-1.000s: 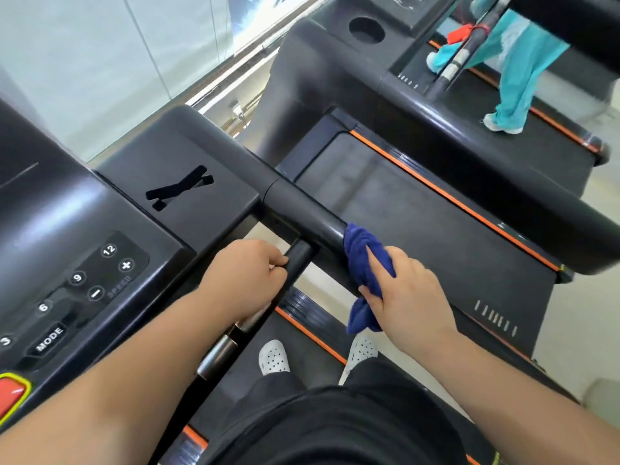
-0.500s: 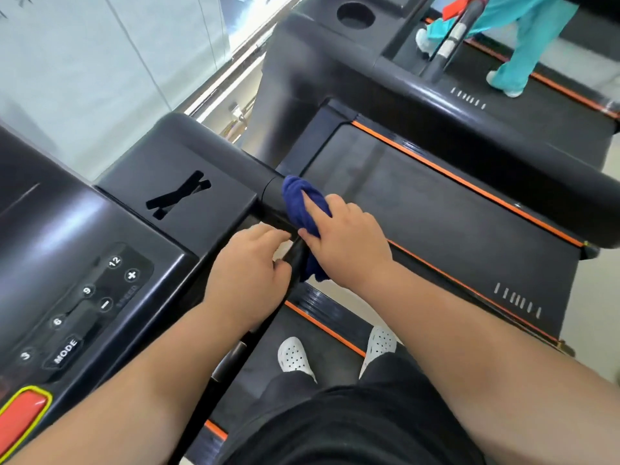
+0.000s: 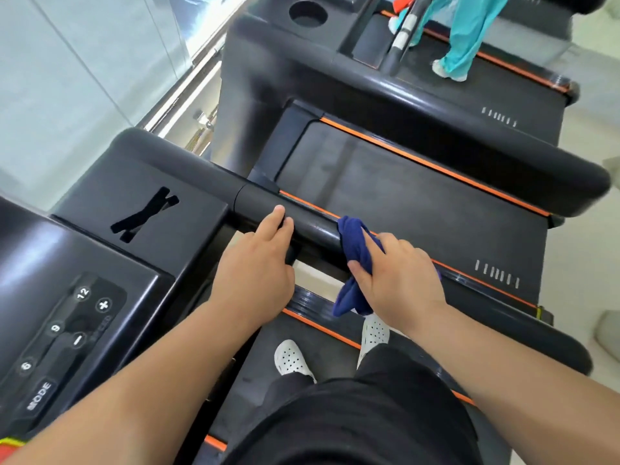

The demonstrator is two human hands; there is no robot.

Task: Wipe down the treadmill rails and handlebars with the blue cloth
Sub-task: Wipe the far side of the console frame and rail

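Note:
The black right side rail (image 3: 312, 228) of my treadmill runs from the console toward the lower right. A dark blue cloth (image 3: 355, 253) is draped over this rail, its tail hanging below. My right hand (image 3: 399, 280) grips the cloth and presses it around the rail. My left hand (image 3: 258, 273) lies over the thin inner handlebar beneath it, and its fingertips touch the rail just left of the cloth. The handlebar is mostly hidden by that hand.
The console (image 3: 67, 297) with speed buttons and a MODE key is at the lower left. A second treadmill (image 3: 402, 182) lies to the right, and a third beyond it carries a person in teal trousers (image 3: 466, 38). My white shoes (image 3: 292, 359) stand on the belt.
My right hand slid the cloth along the rail toward the console, then back out to the right. My left hand shifted up so its fingertips now touch the rail.

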